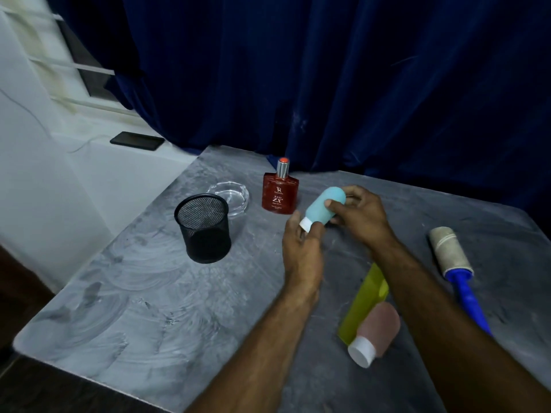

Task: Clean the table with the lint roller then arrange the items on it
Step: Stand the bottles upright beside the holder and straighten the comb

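Note:
A light blue bottle (323, 207) with a white cap is held tilted above the grey table (155, 293), cap pointing down-left. My right hand (359, 217) grips its body and my left hand (302, 248) holds the cap end. The lint roller (451, 254), with a dirty roll and blue handle, lies at the right side of the table. A red perfume bottle (279, 193) stands upright behind the hands. A pink bottle (377, 330) with a white cap lies on its side near the front, touching a yellow-green case (365, 302).
A black mesh pen cup (204, 229) stands at the left-middle, with a clear glass ashtray (231, 195) just behind it. A dark blue curtain (328, 84) hangs behind the table. A black phone (137, 140) lies on the white ledge at the left.

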### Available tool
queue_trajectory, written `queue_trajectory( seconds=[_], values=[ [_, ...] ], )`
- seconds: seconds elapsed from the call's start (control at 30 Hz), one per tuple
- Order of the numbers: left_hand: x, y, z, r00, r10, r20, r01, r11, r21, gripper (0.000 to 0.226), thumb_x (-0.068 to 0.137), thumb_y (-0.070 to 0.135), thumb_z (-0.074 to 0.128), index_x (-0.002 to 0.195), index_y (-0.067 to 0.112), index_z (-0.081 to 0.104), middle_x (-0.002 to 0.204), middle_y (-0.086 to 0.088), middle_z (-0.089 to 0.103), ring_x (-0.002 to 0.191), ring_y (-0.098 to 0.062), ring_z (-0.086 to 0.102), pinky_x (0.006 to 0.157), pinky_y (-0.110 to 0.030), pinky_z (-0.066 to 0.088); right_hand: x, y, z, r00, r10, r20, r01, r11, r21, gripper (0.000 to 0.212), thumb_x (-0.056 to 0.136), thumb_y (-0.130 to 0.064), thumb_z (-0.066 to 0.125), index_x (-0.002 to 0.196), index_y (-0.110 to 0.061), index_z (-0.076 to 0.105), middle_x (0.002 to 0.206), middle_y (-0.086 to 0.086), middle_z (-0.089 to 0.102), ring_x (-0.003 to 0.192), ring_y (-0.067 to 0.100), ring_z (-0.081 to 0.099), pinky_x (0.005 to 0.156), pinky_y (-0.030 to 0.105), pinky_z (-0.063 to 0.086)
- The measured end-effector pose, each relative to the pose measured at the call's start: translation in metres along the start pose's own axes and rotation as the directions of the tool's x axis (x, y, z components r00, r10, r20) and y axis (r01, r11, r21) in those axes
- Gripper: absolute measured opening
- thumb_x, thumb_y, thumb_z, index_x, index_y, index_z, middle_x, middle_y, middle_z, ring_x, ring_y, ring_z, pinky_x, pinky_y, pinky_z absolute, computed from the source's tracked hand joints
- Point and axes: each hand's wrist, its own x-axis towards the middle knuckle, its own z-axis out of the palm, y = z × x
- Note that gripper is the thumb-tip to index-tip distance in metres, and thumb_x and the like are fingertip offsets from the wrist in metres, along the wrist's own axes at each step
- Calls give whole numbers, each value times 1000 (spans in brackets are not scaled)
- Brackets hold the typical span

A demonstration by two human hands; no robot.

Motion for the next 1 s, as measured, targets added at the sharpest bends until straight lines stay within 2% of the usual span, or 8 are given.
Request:
queue_trajectory(
  seconds=[0.03,0.1,0.27,0.37,0.43,0.57,0.77,1.0],
  values=[
    [-2,1,-6,1000,14,-8,-14,1000,-5,50,97,15,64,147,10,58,130,-13,69,111,-18,69,99,-33,54,-5,-3,7,999,-25,35,25,1000,2,25,85,-4,80,105,-13,67,107,21,74,101,36,74,82,48,63],
    [-6,3,-19,998,64,-2,-64,998,7,45,97,12,62,142,13,62,120,-8,73,97,-11,67,89,-30,55,-13,-7,19,991,-97,96,102,994,-44,31,84,-2,80,110,-12,67,107,15,75,101,29,74,87,47,63],
    [-5,10,-47,992,129,-12,-125,977,175,50,97,13,63,145,23,59,126,-3,73,103,-8,70,86,-25,56,-30,-15,48,947,-293,132,312,934,-171,32,84,-11,80,112,-20,69,105,-3,75,95,12,71,82,27,59],
    [3,18,-54,989,149,5,-144,950,276,65,85,30,65,148,22,55,133,-7,68,119,-22,68,103,-45,58,-39,-15,65,918,-384,96,396,888,-236,33,85,-17,79,116,-22,69,105,-9,74,92,4,69,78,18,56],
    [8,21,-57,985,171,22,-169,929,329,65,91,27,73,152,19,50,138,-9,66,127,-26,66,108,-51,56,-43,-16,72,898,-432,87,439,855,-275,33,87,-18,77,118,-22,68,107,-8,74,93,4,69,81,23,59],
    [25,23,-64,975,215,53,-216,876,432,69,95,22,76,156,16,45,142,-7,64,130,-23,64,110,-46,55,-46,-19,80,886,-446,125,460,816,-350,33,92,-19,72,125,-19,66,116,-1,72,99,11,69,85,35,60],
    [28,27,-70,969,233,81,-246,892,380,58,96,28,79,147,20,54,127,-3,73,112,-17,75,91,-34,65,-49,-24,86,871,-460,173,486,757,-437,34,93,-20,71,127,-18,65,120,0,69,102,15,67,89,38,58],
    [24,27,-76,964,237,122,-266,887,377,59,97,24,77,150,22,51,130,6,70,114,-5,70,88,-18,58,-56,-27,86,842,-498,208,526,671,-522,39,98,-24,65,135,-15,61,130,4,65,114,17,63,97,39,55]
  ],
)
